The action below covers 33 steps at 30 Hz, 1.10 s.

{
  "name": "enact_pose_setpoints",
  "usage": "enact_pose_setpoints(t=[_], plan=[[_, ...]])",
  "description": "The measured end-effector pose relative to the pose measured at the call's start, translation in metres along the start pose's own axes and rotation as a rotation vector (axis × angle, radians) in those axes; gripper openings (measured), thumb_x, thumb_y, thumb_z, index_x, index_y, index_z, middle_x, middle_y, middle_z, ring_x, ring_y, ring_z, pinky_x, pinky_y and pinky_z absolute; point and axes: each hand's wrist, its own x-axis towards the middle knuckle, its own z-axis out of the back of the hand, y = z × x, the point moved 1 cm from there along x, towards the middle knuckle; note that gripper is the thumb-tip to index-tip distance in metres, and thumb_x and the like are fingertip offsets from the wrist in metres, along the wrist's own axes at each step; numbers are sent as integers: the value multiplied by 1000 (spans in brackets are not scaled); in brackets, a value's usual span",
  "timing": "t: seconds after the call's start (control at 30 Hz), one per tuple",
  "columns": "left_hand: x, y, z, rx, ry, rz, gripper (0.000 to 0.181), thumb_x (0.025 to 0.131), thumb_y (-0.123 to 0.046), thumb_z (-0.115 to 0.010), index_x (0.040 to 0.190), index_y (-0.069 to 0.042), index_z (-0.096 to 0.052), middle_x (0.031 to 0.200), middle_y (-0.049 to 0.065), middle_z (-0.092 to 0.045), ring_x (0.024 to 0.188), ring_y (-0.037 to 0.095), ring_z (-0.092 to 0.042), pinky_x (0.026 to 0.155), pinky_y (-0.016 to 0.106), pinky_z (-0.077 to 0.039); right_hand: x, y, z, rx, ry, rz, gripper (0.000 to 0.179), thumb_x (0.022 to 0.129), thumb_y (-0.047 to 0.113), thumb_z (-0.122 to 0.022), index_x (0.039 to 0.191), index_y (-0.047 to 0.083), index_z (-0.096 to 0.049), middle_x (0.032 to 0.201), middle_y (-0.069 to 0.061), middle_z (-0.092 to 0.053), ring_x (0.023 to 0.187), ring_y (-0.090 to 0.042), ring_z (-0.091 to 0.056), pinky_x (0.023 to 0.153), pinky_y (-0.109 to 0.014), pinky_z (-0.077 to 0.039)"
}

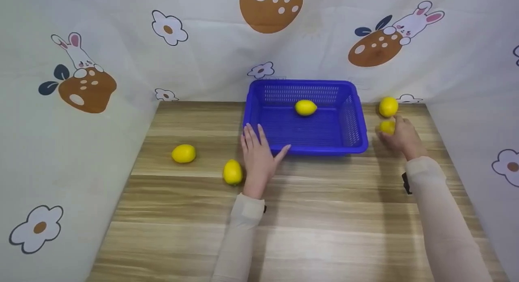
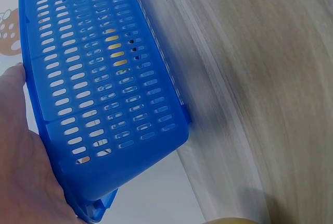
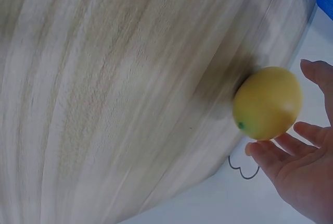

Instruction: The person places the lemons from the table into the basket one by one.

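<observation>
Right hand [image 1: 401,136] wide around lemon [image 3: 268,103] near surface [image 1: 304,221]'s far-right corner; green end [image 3: 241,125] points lower-left in right-wrist view, long axis foreshortened; left hand [image 1: 258,160] wide on basket [image 1: 320,149]'s near-left corner

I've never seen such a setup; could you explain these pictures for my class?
No machine here: a person works with two bare hands. One picture is from a head camera; the others are from cameras on each wrist. On the wood-grain table stands a blue plastic basket holding one lemon. Two lemons lie to its left, two to its right. The left hand rests, fingers spread, on the basket's near left corner. The right hand reaches around the nearer right lemon; its thumb stands apart, so the lemon does not look gripped.
</observation>
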Motion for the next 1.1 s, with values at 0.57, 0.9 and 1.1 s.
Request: enact_pose_setpoints(t=[0.57,0.9,1.1], plan=[[-1,0,1,-3,-35,-12,110,99,-79,-43,168,1,-14,173,32,-6,163,41,-7,133,52,-6,8,-9,-3,59,9,-19,89,100,25,-65,159,-18,-13,151,-51,-28,135,-62,-38,119,-72,-30],[-1,-1,1,28,-12,0,111,98,-81,-39,168,0,-12,173,31,-5,164,40,-6,133,51,-4,11,-11,-6,57,-5,3,86,99,22,-67,159,-16,-20,143,-49,-37,126,-59,-45,111,-72,-38],[-1,0,0,42,-10,3,111,98,-82,-38,168,0,-11,174,30,-5,164,40,-6,133,51,-6,12,-14,-9,68,-33,34,86,95,19,-73,157,-15,-25,136,-47,-44,120,-57,-48,108,-72,-40]])
